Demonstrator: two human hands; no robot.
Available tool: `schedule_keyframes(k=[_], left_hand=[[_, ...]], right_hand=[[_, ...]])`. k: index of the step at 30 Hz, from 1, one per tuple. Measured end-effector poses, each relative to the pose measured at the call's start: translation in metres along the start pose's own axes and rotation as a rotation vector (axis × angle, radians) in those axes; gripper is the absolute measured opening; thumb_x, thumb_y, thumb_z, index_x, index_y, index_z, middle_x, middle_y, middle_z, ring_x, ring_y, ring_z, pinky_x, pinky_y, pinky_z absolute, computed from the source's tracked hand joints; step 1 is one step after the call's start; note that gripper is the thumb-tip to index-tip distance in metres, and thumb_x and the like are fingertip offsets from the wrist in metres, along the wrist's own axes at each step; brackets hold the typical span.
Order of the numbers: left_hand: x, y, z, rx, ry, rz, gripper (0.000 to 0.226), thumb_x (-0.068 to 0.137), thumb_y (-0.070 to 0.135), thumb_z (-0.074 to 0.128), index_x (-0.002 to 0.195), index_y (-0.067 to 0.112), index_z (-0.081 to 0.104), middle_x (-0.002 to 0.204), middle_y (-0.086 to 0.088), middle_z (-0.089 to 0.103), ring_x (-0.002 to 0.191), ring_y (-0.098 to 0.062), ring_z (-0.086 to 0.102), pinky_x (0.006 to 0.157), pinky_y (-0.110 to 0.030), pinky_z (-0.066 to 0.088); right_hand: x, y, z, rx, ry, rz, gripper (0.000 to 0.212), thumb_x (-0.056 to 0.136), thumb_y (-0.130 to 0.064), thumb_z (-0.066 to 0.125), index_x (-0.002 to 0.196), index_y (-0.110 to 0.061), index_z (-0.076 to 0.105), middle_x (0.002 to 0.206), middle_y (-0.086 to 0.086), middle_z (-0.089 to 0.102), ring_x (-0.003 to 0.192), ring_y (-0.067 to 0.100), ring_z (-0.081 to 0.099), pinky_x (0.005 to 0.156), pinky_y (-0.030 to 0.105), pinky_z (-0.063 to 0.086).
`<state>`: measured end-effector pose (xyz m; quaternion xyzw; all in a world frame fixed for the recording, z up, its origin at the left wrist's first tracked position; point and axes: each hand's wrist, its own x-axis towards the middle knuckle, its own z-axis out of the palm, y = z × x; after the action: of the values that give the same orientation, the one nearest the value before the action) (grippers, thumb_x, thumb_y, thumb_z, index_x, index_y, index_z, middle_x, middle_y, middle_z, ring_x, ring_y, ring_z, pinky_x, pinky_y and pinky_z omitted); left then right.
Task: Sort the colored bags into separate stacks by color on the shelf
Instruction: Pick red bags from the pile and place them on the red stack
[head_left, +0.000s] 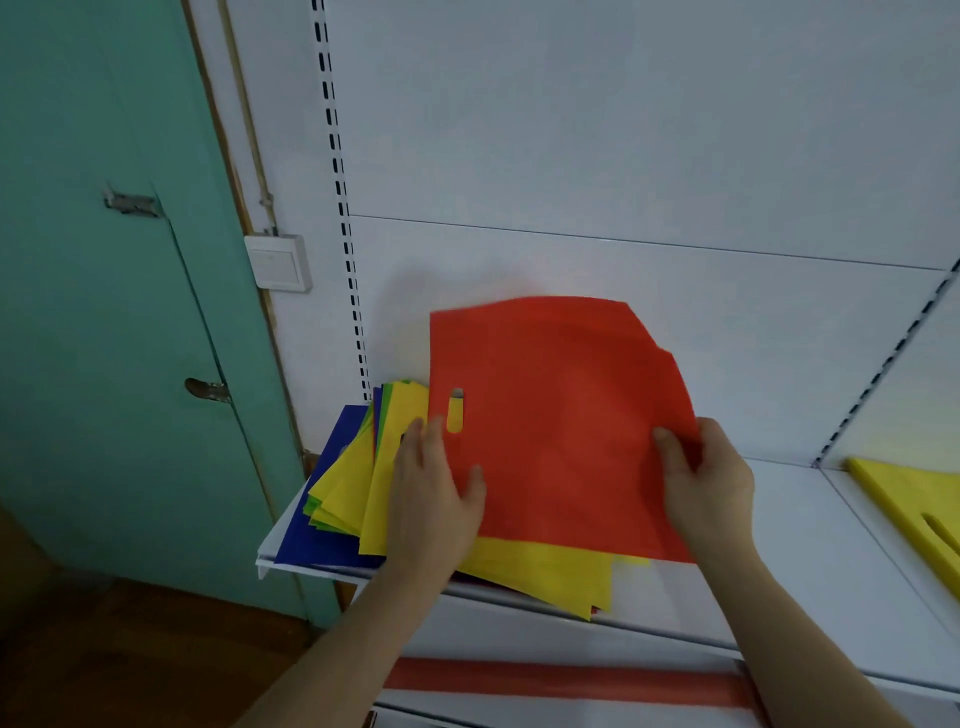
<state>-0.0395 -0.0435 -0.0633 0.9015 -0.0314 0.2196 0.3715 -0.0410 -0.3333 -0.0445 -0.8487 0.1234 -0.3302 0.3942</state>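
Fingers of my right hand (709, 480) curl over the right edge of the red bag (558, 431), thumb on top, pinching it and holding that side lifted off the pile. My left hand (434, 491) lies flat and relaxed, fingers nearly straight, pressing down on the mixed pile (363, 488) at the red bag's left edge, its thumb lying on the red surface. I see the red bag's handle slot (455, 413) just beyond my left fingertips, with yellow showing through it.

The red bag sits on top of the pile, tilted, its far edge raised toward the white back panel (623, 156). Under it I see yellow bags fanned out to the left and toward the near edge, thin strips of green between them, and a blue bag (317, 540) at the bottom against the left end of the white shelf (810, 519). Some yellow corners hang over the shelf's near lip.

Far to the right, well apart from the pile, a yellow bag (914, 499) lies flat on the next shelf section. A teal door (104, 312) stands at left, with a wall switch (280, 262) beside it.
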Motion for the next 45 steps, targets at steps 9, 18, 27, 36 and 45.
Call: schedule_keyframes(k=[9,18,27,36,45], left_hand=[[0.074,0.017,-0.009,-0.721,-0.036,-0.202,0.031,0.104,0.026,0.064,0.133,0.037,0.065,0.115,0.009,0.076,0.109,-0.013,0.071,0.096,-0.041,0.056],[0.057,0.010,0.011,-0.813,-0.114,-0.137,0.017,0.106,0.025,0.062,0.119,0.034,0.067,0.113,0.013,0.076,0.108,-0.009,0.071,0.090,-0.035,0.055],[0.052,0.034,0.029,-0.691,-0.256,-0.012,0.040,0.114,0.033,0.040,0.083,0.019,0.061,0.089,-0.013,0.066,0.080,-0.033,0.060,0.069,-0.036,0.042],[0.016,0.113,0.083,-0.610,-0.095,0.173,0.029,0.108,0.020,0.053,0.135,0.030,0.052,0.088,0.016,0.067,0.078,-0.003,0.063,0.063,-0.016,0.042],[-0.077,0.265,0.166,-0.581,-0.347,0.362,0.028,0.106,0.009,0.051,0.129,0.018,0.065,0.122,0.013,0.065,0.106,0.001,0.056,0.087,0.003,0.033]], right_hand=[[-0.001,0.000,-0.033,0.152,0.141,0.035,0.040,0.099,-0.068,0.052,0.098,-0.028,0.052,0.081,-0.016,0.064,0.067,0.007,0.060,0.055,0.035,0.042],[-0.024,0.015,-0.027,0.140,0.065,0.130,0.013,0.083,-0.032,0.050,0.095,-0.033,0.054,0.079,-0.013,0.064,0.073,0.009,0.061,0.059,0.034,0.042],[-0.049,0.010,-0.076,0.151,0.405,0.149,0.028,0.099,-0.035,0.061,0.114,-0.051,0.045,0.103,-0.029,0.069,0.086,-0.001,0.069,0.072,0.039,0.053],[-0.095,0.065,-0.175,-0.250,0.448,0.018,0.031,0.101,-0.017,0.055,0.122,-0.031,0.072,0.112,-0.019,0.067,0.095,0.011,0.065,0.082,0.040,0.055],[-0.126,0.137,-0.330,-0.423,0.543,0.089,0.037,0.102,-0.019,0.054,0.137,-0.023,0.066,0.114,-0.021,0.058,0.097,0.004,0.058,0.085,0.021,0.041]])
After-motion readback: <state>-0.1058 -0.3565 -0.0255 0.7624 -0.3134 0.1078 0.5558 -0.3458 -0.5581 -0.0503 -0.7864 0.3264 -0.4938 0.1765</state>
